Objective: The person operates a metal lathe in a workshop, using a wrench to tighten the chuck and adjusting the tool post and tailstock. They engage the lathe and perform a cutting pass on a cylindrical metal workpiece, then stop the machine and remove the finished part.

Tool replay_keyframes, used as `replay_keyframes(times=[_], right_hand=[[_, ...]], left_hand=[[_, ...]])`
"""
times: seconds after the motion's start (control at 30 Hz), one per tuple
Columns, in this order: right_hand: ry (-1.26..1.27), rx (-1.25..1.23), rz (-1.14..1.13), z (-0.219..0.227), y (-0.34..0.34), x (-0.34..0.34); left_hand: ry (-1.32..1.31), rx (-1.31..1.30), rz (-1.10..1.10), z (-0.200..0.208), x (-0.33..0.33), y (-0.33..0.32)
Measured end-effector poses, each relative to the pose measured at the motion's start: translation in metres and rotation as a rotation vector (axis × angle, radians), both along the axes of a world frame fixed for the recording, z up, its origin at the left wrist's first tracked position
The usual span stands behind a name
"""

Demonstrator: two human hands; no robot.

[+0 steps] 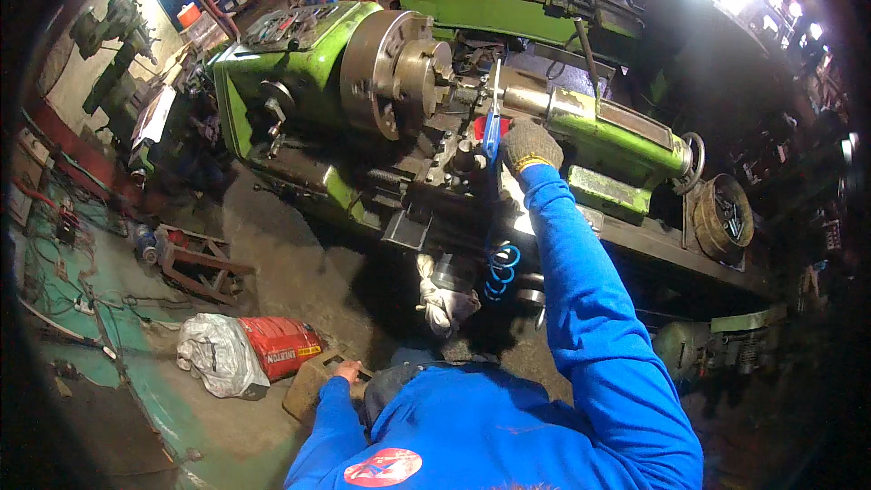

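Observation:
My right hand (531,145), in a grey knit glove, reaches out over the lathe and is closed around a blue air blow gun (493,134). Its long thin nozzle points up between the big round chuck (419,73) and the tailstock (581,113). A coiled blue hose (501,270) hangs below it. Just left of the glove is something red, partly hidden. The tool post (449,159) stands below the chuck. Low at my left side, my bare left hand (347,370) is over a tan block-like object (313,387), fingers loosely extended, with nothing seen in them.
The green lathe (272,82) spans the space before me. A tied white cloth bundle (435,298) hangs at its front. Red and white sacks (281,345) and a rusty metal frame (204,265) lie on the floor at left. A round bin (721,218) stands beyond the handwheel.

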State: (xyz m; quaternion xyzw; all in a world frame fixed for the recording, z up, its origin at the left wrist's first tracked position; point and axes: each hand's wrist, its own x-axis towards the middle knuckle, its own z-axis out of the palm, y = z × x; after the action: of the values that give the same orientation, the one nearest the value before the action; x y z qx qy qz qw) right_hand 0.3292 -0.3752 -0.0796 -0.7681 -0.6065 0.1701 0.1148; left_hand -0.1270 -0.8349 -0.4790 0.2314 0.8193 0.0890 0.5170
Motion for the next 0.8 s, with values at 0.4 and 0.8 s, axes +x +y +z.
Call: replay_keyframes(times=[0.4,0.8], right_hand=[[-0.037,0.100,-0.139,0.002,-0.007,-0.012],[0.416,0.983,-0.421,-0.046,-0.065,0.022]], left_hand=[[-0.065,-0.116,-0.362,-0.071,-0.023,0.100],[-0.196,0.042,-0.247,-0.038,-0.054,0.265]])
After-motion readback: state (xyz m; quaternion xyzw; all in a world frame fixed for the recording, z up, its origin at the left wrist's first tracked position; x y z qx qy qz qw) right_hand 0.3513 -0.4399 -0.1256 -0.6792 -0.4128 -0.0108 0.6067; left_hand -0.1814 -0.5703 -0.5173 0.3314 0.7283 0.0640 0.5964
